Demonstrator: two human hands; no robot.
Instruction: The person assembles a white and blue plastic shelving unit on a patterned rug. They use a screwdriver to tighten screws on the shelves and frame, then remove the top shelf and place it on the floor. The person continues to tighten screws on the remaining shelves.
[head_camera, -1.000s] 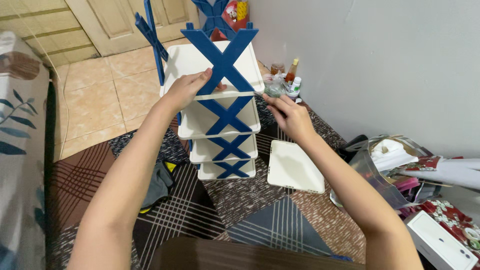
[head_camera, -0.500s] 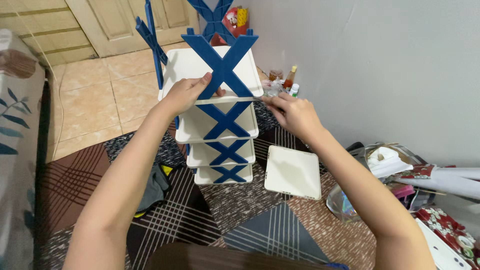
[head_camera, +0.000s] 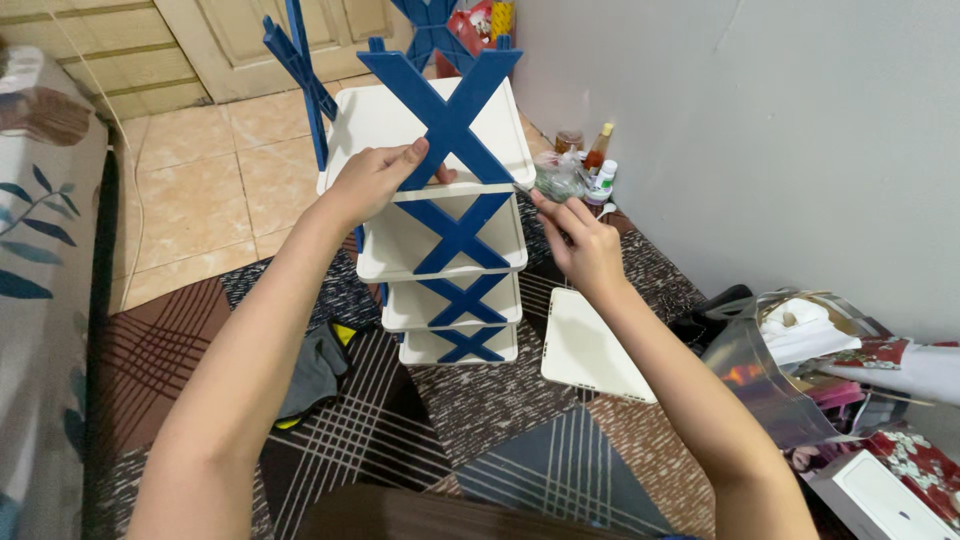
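A tiered plastic rack stands on the carpet, with white square shelves and blue X-shaped side braces. My left hand grips the front edge of the top shelf, fingers curled over the blue brace. My right hand is at the top shelf's right front corner, fingers pinched together against the edge. A loose white shelf panel lies flat on the carpet just right of the rack, below my right forearm.
Small bottles stand by the white wall behind the rack. A clear plastic bag, wrapped packages and a white box crowd the right. A dark cloth lies left of the rack. Patterned fabric edges the left; tiled floor and a door lie beyond.
My right hand has moved in from beside the rack to the top shelf's right front corner. My left hand has kept its grip on the top shelf. The view has shifted slightly.
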